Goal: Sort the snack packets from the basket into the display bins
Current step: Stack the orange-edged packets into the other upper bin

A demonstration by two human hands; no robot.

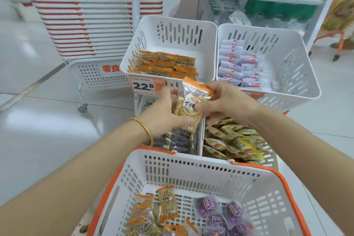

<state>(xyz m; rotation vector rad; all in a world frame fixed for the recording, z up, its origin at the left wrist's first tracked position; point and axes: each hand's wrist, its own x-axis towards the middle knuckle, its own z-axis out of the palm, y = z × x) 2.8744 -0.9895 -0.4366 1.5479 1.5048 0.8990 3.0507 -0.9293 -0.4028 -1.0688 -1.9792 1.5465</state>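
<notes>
At the upper left of the frame, a stack of red-and-white baskets (82, 15) stands on a wheeled rack. The left arm reaches up from the lower left, with a gold bangle (145, 128) on the wrist. The left hand (164, 113) curls its fingers round the left edge of a clear snack packet (193, 99) with an orange top. The right hand (231, 101) comes in from the lower right and pinches the same packet, thumb on its front. The packet is held upright at mid-frame, above the lower bins (200, 140) and in front of the upper left bin (172, 28), which holds orange-edged packets. The upper right bin (291, 63) holds pale purple ones. The hands hide the far part of the lower bins. The basket (191, 163) at the bottom holds orange-edged and purple packets; the frame cuts off its near side, and the print on the packets is blurred.
</notes>
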